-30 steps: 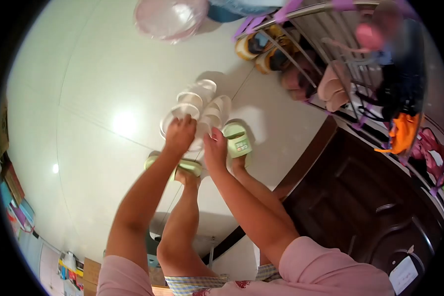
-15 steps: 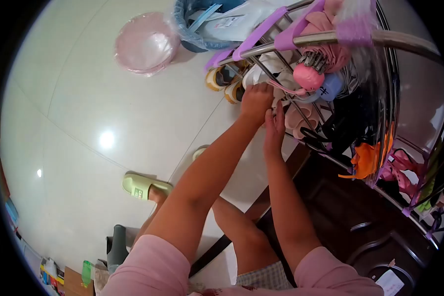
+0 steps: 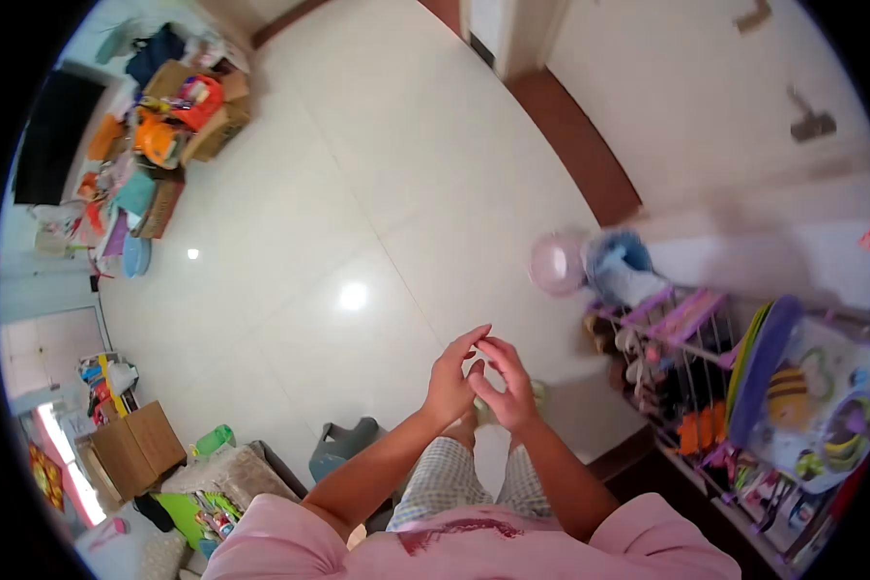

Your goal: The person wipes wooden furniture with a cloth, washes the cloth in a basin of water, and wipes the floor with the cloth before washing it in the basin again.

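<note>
My left hand (image 3: 451, 379) and my right hand (image 3: 506, 383) are raised in front of my body, their fingertips meeting or nearly meeting. Neither holds anything, and the fingers of both are loosely bent and apart. Below them, a green slipper (image 3: 538, 393) shows partly beside my right hand. To the right, the shoe rack (image 3: 681, 319) has purple joints and holds shoes on its shelves. The white sandals cannot be made out clearly among the shoes there.
A pink bin (image 3: 557, 263) and a blue-lined bin (image 3: 617, 263) stand beyond the rack. Cardboard boxes (image 3: 137, 449) are at the lower left, near a grey stool (image 3: 343, 447). More boxes and bags (image 3: 169, 126) lie at the upper left.
The white sandals were under my hands on the floor, then my hands reached to the rack. Now both hands are back before my body, empty, and the view has risen and widened.
</note>
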Action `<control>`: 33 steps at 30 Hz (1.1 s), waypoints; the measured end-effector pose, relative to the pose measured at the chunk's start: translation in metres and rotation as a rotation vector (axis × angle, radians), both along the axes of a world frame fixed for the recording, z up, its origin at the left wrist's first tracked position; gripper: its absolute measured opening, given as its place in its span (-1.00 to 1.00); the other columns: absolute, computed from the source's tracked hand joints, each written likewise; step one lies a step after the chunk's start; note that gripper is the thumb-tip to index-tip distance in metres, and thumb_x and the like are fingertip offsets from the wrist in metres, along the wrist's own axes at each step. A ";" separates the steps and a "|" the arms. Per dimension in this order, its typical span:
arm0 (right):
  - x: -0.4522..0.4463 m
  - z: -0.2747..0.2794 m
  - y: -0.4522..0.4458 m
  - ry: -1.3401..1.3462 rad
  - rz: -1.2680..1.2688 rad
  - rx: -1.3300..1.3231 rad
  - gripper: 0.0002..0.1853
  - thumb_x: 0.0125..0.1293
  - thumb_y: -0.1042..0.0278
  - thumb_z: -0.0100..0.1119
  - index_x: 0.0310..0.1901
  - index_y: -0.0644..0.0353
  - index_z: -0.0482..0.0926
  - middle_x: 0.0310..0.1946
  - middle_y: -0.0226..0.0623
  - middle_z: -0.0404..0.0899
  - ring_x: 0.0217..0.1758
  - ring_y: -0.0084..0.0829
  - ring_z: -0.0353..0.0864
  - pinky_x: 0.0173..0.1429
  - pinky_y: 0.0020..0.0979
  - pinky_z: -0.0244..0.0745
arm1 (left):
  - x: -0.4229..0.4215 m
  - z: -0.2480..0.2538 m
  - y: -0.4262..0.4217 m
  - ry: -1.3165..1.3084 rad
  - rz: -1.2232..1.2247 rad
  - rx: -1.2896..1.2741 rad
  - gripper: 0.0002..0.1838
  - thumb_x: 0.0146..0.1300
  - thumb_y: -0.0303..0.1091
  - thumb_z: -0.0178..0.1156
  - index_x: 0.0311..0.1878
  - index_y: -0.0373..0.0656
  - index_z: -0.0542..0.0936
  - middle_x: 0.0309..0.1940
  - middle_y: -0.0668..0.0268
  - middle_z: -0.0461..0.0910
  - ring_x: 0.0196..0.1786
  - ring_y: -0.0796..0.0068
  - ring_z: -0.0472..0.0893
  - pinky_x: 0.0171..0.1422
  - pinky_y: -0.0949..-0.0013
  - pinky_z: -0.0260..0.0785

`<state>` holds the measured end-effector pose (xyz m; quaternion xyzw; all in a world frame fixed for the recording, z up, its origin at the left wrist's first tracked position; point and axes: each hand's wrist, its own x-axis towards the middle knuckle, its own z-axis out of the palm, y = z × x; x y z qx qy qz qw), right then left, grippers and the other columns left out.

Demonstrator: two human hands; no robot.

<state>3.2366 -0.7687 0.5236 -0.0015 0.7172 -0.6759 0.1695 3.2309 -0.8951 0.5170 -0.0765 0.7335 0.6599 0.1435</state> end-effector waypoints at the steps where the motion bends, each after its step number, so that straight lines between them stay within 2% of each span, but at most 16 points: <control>1: -0.027 0.031 -0.009 0.090 0.026 -0.023 -0.54 0.17 0.39 0.20 0.13 0.28 0.42 0.14 -0.21 0.33 0.20 -0.34 0.34 0.26 -0.34 0.23 | -0.020 0.040 -0.014 0.035 0.022 -0.007 -0.43 0.10 -0.68 -0.01 0.24 -0.14 0.37 0.16 0.15 0.44 0.14 0.27 0.47 0.23 0.26 0.32; 2: -0.056 0.063 -0.022 0.213 0.036 0.020 -0.60 0.15 0.39 0.23 0.03 0.30 0.48 0.08 -0.14 0.40 0.18 -0.24 0.40 0.24 -0.31 0.29 | -0.041 0.077 -0.030 0.119 0.020 0.014 -0.40 0.11 -0.70 -0.02 0.28 -0.15 0.33 0.20 0.15 0.40 0.19 0.29 0.44 0.25 0.28 0.30; 7: -0.187 0.183 -0.062 0.636 0.113 0.042 -0.70 0.07 0.53 0.20 -0.09 0.32 0.57 -0.06 -0.07 0.49 -0.08 -0.23 0.54 -0.02 -0.35 0.46 | -0.147 0.197 -0.085 0.507 -0.077 -0.046 -0.35 0.05 -0.75 0.01 0.30 -0.25 0.29 0.25 0.08 0.33 0.25 0.21 0.38 0.30 0.28 0.26; 11: -0.300 0.210 -0.105 0.704 0.119 -0.050 -0.67 0.01 0.64 0.19 -0.11 0.32 0.57 -0.09 -0.09 0.50 -0.10 -0.25 0.55 -0.09 -0.38 0.47 | -0.266 0.244 -0.136 0.654 -0.149 -0.254 -0.41 -0.04 -0.74 0.07 0.17 -0.28 0.42 0.19 0.06 0.38 0.18 0.17 0.43 0.19 0.31 0.34; 12: -0.336 0.207 -0.123 0.746 0.132 -0.040 -0.65 0.03 0.65 0.17 -0.07 0.30 0.53 -0.09 -0.12 0.50 -0.12 -0.22 0.56 -0.12 -0.37 0.48 | -0.298 0.246 -0.149 0.590 -0.095 -0.273 -0.42 -0.03 -0.74 0.07 0.17 -0.26 0.41 0.15 0.10 0.41 0.17 0.20 0.44 0.15 0.31 0.36; 14: -0.398 0.218 -0.161 0.534 0.159 0.004 -0.64 0.07 0.63 0.14 -0.03 0.28 0.48 -0.09 -0.15 0.49 -0.11 -0.17 0.55 -0.11 -0.32 0.48 | -0.364 0.252 -0.175 0.438 -0.015 -0.347 -0.41 -0.02 -0.74 0.09 0.17 -0.22 0.40 0.12 0.15 0.43 0.15 0.25 0.45 0.11 0.33 0.39; 16: -0.458 0.234 -0.193 0.494 0.223 0.073 -0.64 0.09 0.61 0.12 -0.02 0.25 0.46 -0.08 -0.18 0.49 -0.07 -0.14 0.53 -0.07 -0.29 0.47 | -0.420 0.259 -0.211 0.387 -0.001 -0.357 -0.40 -0.01 -0.73 0.11 0.19 -0.18 0.38 0.14 0.18 0.42 0.13 0.28 0.46 0.10 0.34 0.39; 18: -0.519 0.257 -0.222 0.537 0.310 0.104 -0.66 0.08 0.59 0.15 -0.05 0.24 0.49 -0.10 -0.21 0.49 -0.05 -0.16 0.53 -0.04 -0.29 0.46 | -0.470 0.277 -0.246 0.443 -0.009 -0.478 -0.47 0.04 -0.68 0.12 0.14 -0.16 0.41 0.13 0.11 0.42 0.11 0.18 0.48 0.08 0.28 0.41; 21: -0.618 0.258 -0.265 0.498 0.433 0.057 -0.68 0.08 0.61 0.12 -0.07 0.24 0.51 -0.10 -0.19 0.49 -0.06 -0.20 0.53 -0.02 -0.32 0.45 | -0.543 0.275 -0.302 0.385 0.067 -0.378 -0.46 0.04 -0.69 0.12 0.15 -0.15 0.41 0.13 0.12 0.42 0.11 0.18 0.49 0.09 0.30 0.40; 23: -0.691 0.262 -0.287 0.663 0.479 -0.015 -0.65 0.05 0.65 0.07 -0.07 0.25 0.52 -0.09 -0.14 0.47 -0.02 -0.20 0.49 0.02 -0.34 0.43 | -0.593 0.254 -0.345 0.274 0.221 -0.247 -0.44 0.03 -0.72 0.09 0.17 -0.17 0.41 0.16 0.16 0.39 0.11 0.26 0.48 0.08 0.33 0.39; 25: -0.763 0.287 -0.312 0.859 0.339 -0.020 -0.66 0.07 0.60 0.09 -0.05 0.26 0.53 -0.05 -0.21 0.48 0.02 -0.37 0.47 0.11 -0.36 0.38 | -0.664 0.235 -0.384 0.338 0.204 -0.193 -0.45 0.04 -0.71 0.08 0.17 -0.15 0.41 0.15 0.15 0.39 0.12 0.27 0.47 0.09 0.34 0.39; 26: -0.790 0.302 -0.323 0.945 0.243 0.030 -0.53 -0.01 0.69 0.01 0.03 0.24 0.50 -0.05 -0.13 0.45 0.08 -0.21 0.40 0.05 -0.37 0.40 | -0.706 0.234 -0.402 0.412 0.155 -0.139 -0.45 0.06 -0.70 0.07 0.17 -0.13 0.42 0.15 0.15 0.38 0.12 0.27 0.46 0.09 0.36 0.39; 28: -0.838 0.315 -0.326 0.543 -0.268 -1.228 -0.20 0.18 0.09 0.22 0.38 0.04 0.04 0.31 -0.08 0.20 0.42 -0.02 0.02 0.43 0.09 -0.08 | -0.803 0.252 -0.426 0.510 -0.041 -0.319 -0.47 0.08 -0.68 0.06 0.17 -0.10 0.42 0.14 0.14 0.38 0.14 0.26 0.44 0.08 0.38 0.39; 29: -0.868 0.328 -0.336 0.567 -0.367 -1.374 -0.21 0.18 0.10 0.22 0.38 0.05 0.05 0.30 -0.08 0.21 0.41 -0.02 0.03 0.42 0.09 -0.07 | -0.848 0.267 -0.431 0.511 -0.090 -0.274 -0.48 0.08 -0.68 0.06 0.16 -0.09 0.43 0.15 0.14 0.37 0.15 0.26 0.44 0.07 0.39 0.40; 31: -0.944 0.348 -0.363 1.056 -0.039 -0.718 -0.24 0.18 0.12 0.20 0.36 0.06 0.08 0.29 -0.08 0.22 0.40 -0.04 0.06 0.41 0.07 -0.06 | -0.928 0.293 -0.440 0.455 -0.178 -0.255 -0.49 0.09 -0.67 0.05 0.15 -0.08 0.45 0.15 0.15 0.36 0.15 0.26 0.43 0.06 0.39 0.41; 33: -1.015 0.364 -0.379 1.133 0.004 -0.657 -0.27 0.18 0.14 0.19 0.34 0.08 0.10 0.28 -0.08 0.24 0.38 -0.05 0.08 0.41 0.05 -0.04 | -1.011 0.308 -0.447 0.518 -0.285 -0.212 -0.53 0.09 -0.66 0.05 0.11 -0.10 0.48 0.15 0.16 0.36 0.14 0.26 0.44 0.02 0.38 0.43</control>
